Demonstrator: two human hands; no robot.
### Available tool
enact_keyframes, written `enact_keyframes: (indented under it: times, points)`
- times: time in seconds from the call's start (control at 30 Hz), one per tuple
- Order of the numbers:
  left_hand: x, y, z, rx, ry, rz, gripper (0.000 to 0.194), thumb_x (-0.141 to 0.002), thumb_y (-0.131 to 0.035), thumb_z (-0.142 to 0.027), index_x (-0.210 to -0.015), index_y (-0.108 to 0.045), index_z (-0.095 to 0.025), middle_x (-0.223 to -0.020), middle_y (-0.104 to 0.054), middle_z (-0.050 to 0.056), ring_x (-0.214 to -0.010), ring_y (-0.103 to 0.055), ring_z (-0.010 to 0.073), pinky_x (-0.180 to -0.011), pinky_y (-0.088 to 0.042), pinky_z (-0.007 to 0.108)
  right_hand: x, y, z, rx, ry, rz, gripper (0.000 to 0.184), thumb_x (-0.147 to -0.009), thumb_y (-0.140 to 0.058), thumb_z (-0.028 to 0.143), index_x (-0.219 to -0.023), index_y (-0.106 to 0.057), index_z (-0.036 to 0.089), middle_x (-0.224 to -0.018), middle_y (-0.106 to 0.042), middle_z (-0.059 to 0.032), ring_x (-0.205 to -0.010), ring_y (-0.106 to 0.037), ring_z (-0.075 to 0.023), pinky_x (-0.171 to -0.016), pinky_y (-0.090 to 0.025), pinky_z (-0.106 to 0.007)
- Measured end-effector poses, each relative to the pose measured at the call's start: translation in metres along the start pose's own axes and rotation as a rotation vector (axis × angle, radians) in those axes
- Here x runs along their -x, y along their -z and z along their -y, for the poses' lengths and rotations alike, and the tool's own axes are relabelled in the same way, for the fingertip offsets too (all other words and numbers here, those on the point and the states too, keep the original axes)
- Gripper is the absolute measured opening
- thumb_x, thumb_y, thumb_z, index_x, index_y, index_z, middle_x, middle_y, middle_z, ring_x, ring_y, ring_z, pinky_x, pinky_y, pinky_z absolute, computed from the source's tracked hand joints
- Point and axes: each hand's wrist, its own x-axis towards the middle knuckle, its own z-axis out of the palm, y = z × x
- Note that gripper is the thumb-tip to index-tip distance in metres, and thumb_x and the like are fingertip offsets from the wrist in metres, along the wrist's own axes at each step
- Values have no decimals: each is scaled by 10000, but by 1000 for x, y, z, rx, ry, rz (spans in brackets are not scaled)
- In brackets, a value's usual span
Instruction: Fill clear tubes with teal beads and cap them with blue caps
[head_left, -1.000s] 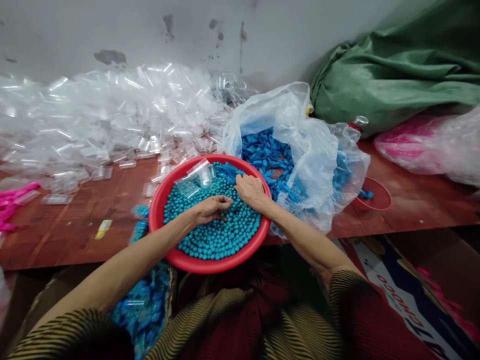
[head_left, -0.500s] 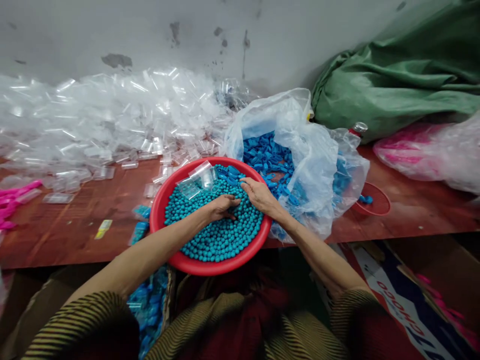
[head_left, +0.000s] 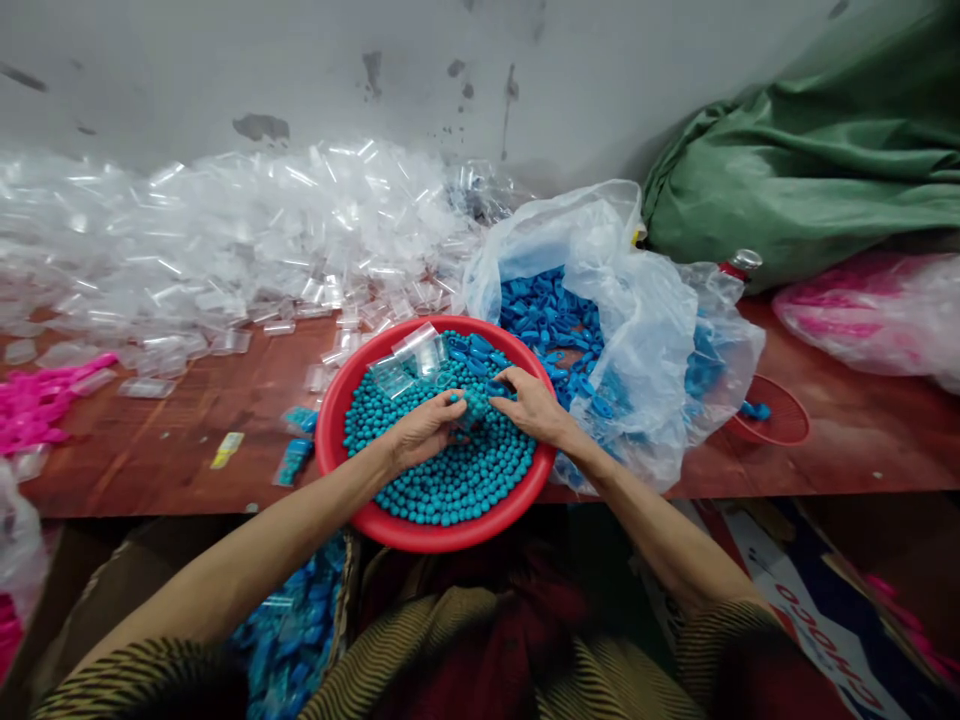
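A red basin (head_left: 517, 500) full of turquoise beads (head_left: 442, 490) sits at the table's front edge. Over the beads, my left hand (head_left: 427, 430) is closed on a small clear plastic container (head_left: 472, 408) with turquoise beads in it. Just to its right, my right hand (head_left: 531, 408) pinches a blue plastic piece (head_left: 496, 388), close to the container but seemingly apart from it. More blue pieces (head_left: 472, 352) and a few clear plastic containers (head_left: 420, 350) lie on the beads at the basin's far side.
Clear containers (head_left: 225, 230) are heaped along the wall. An open plastic bag (head_left: 637, 310) spills blue pieces (head_left: 555, 310) behind the basin. Filled packs (head_left: 294, 460) lie left of it, pink parts (head_left: 37, 410) farther left. At right are a red basket (head_left: 787, 425) and a green sheet (head_left: 810, 190).
My left hand has risen out of the beads with the container of beads now showing. My right hand has drawn back from the blue pieces with one in its fingertips. The view has shifted slightly.
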Motion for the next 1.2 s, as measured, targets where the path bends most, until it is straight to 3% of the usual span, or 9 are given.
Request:
enact_keyframes:
  times: [0.1, 0.23, 0.4, 0.53, 0.67, 0.77, 0.83, 1.07, 1.2]
  points:
    - [3, -3, 2, 7, -49, -78, 254, -717, -693, -273, -869, -503, -201, -728, -577, -27, -653, -598, 118, -581, -491, 230, 4, 2, 10, 131, -47, 29, 286, -803, -543, 183, -1083, -508, 133, -927, -639, -99, -810, -614, -212, -732, -468, -329]
    - [5, -6, 4, -33, -66, -95, 276, -747, -659, -333, -881, -455, -205, -708, -617, -9, -627, -642, 146, -540, -473, 220, 7, -3, 18, 235, -7, 76, 328, -867, -489, 228, -1177, -482, 119, -1058, -634, -155, -942, -623, -262, -805, -471, -375]
    - [11, -5, 4, -95, 17, 11, 373, -688, -713, -367, -877, -443, -193, -703, -652, 17, -629, -672, 183, -530, -485, 232, 10, -4, 14, 73, 82, 177, 383, -883, -446, 204, -1254, -467, 112, -1252, -560, -161, -1151, -534, -231, -954, -426, -382]
    - [15, -4, 4, -166, 53, 51, 407, -639, -751, -345, -856, -446, -184, -769, -668, 33, -685, -676, 189, -564, -499, 251, 12, 7, 13, -17, 97, 298, 405, -871, -457, 161, -1274, -467, 136, -1164, -622, -98, -1048, -589, -188, -899, -466, -332]
    - [17, -4, 4, -239, -9, -11, 364, -660, -733, -323, -824, -439, -184, -797, -654, 15, -736, -662, 161, -595, -495, 233, 13, 8, 19, 313, 98, 228, 360, -874, -383, 81, -1213, -491, 129, -1172, -590, -124, -1086, -546, -209, -907, -441, -340]
    - [20, -4, 4, -269, -72, -70, 369, -660, -729, -328, -824, -428, -192, -781, -628, -18, -714, -662, 150, -559, -483, 210, 11, 3, 24, 554, 10, 246, 320, -886, -288, 58, -1091, -524, 122, -1059, -598, -142, -939, -593, -227, -758, -477, -328]
    - [21, -4, 4, -264, -77, -74, 392, -663, -720, -357, -849, -411, -203, -758, -628, -21, -637, -659, 151, -490, -456, 196, 9, 1, 26, 582, -45, 241, 292, -887, -299, 75, -1082, -509, 126, -1032, -598, -139, -867, -610, -226, -705, -475, -317]
    - [22, -4, 6, -182, -99, -44, 450, -709, -680, -376, -1035, -411, -222, -725, -630, -7, -555, -636, 138, -449, -459, 195, 15, -8, 26, 221, 39, 215, 381, -921, -365, 253, -1285, -426, 159, -1116, -594, -133, -986, -590, -229, -816, -470, -347]
    - [25, -10, 7, -213, -126, -39, 461, -695, -689, -387, -1031, -440, -196, -702, -567, -38, -475, -582, 105, -378, -423, 184, 16, -9, 28, -51, 66, 164, 325, -907, -357, 200, -1179, -530, 158, -964, -646, -85, -912, -604, -187, -809, -472, -329]
